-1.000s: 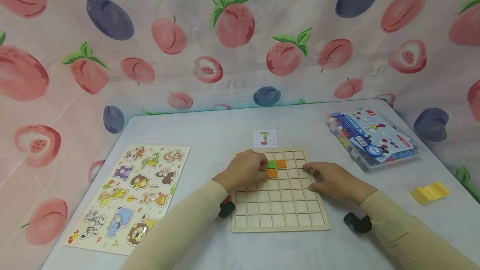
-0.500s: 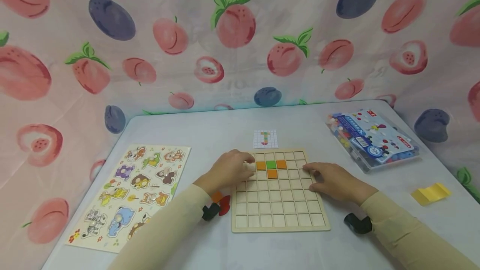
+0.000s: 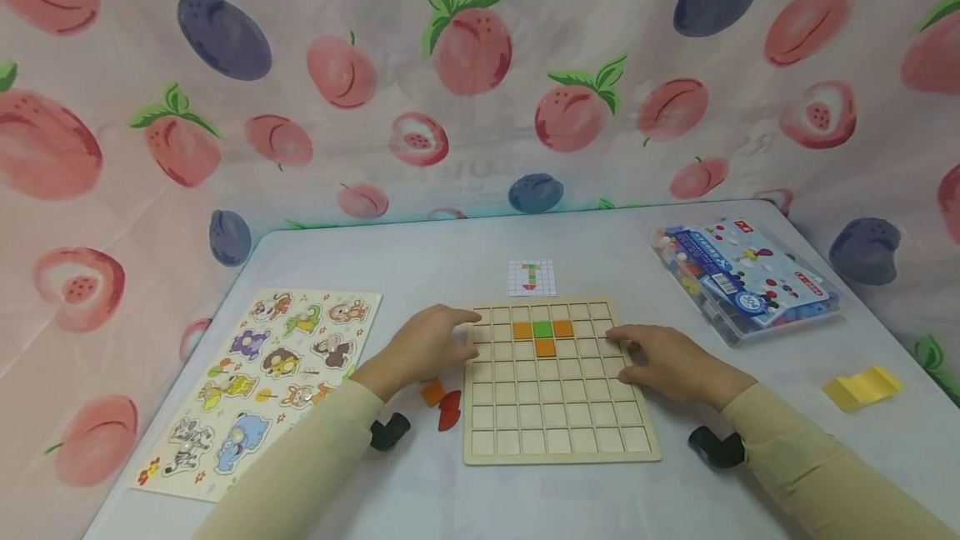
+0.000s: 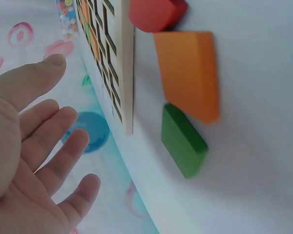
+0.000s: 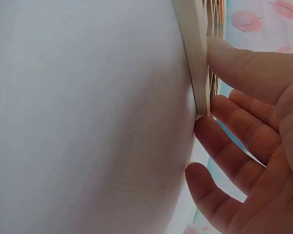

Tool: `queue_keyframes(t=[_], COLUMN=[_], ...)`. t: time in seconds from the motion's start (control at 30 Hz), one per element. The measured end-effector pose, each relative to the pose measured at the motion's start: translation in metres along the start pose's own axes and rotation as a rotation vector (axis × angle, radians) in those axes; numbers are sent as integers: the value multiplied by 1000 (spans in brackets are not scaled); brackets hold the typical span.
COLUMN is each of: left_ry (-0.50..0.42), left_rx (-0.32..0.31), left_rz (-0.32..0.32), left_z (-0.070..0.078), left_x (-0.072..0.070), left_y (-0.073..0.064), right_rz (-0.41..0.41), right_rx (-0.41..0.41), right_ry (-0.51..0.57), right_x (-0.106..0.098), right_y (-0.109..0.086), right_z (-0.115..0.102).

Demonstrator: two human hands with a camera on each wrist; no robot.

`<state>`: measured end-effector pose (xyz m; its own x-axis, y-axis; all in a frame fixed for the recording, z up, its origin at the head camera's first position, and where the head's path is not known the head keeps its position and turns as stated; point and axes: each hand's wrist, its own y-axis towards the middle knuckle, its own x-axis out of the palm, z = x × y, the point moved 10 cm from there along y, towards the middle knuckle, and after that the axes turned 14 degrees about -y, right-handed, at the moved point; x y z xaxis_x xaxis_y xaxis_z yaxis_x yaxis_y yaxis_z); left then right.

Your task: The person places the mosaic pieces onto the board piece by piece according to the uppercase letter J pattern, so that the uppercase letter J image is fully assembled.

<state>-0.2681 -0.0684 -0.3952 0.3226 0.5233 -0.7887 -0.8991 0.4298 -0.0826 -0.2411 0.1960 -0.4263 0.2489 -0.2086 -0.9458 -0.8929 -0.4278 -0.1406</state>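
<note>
A wooden grid board (image 3: 547, 442) lies flat on the table. In one of its upper rows a green square tile (image 3: 542, 329) sits between two orange tiles, with another orange tile (image 3: 545, 347) directly below the green one. My left hand (image 3: 420, 348) is at the board's left edge, fingers spread and holding nothing. Below it lie a loose orange tile (image 4: 185, 73), a green tile (image 4: 180, 141) and red rounded pieces (image 3: 449, 412); the head view hides the green one. My right hand (image 3: 667, 361) rests on the board's right edge with relaxed fingers, thumb on its rim (image 5: 195, 58).
Behind the board lies a small pattern card (image 3: 532, 277) with a coloured figure. An animal puzzle board (image 3: 255, 390) covers the left side, partly under the left sleeve. At right are a clear box of coloured pieces (image 3: 746, 277) and a folded yellow paper (image 3: 862, 387).
My left hand has drawn back leftward from the tiles to the board's left edge, uncovering the left orange tile in the row and the loose pieces. The right hand has stayed in place.
</note>
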Motion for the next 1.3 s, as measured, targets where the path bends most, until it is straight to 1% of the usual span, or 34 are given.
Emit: queue_keyframes(t=[0.17, 0.57, 0.67, 0.93, 1.17, 1.3], left_ry=[-29, -39, -39, -54, -51, -33], left_rx=[1, -5, -13, -71, -55, -73], left_rz=[15, 36, 35, 23, 23, 21], left_z=[-6, -23, -28, -42, -47, -55], left_x=[-6, -14, -14, -14, -14, -14], left_y=[-7, -21, -23, -30, -37, -39], right_rz=[-3, -16, -18, -11, -9, -5], right_rx=[4, 13, 15, 9, 11, 6], right_ry=[9, 11, 13, 13, 12, 13], right_x=[0, 1, 1, 0, 1, 1], right_y=[0, 1, 1, 1, 1, 1], right_z=[0, 1, 1, 1, 1, 1])
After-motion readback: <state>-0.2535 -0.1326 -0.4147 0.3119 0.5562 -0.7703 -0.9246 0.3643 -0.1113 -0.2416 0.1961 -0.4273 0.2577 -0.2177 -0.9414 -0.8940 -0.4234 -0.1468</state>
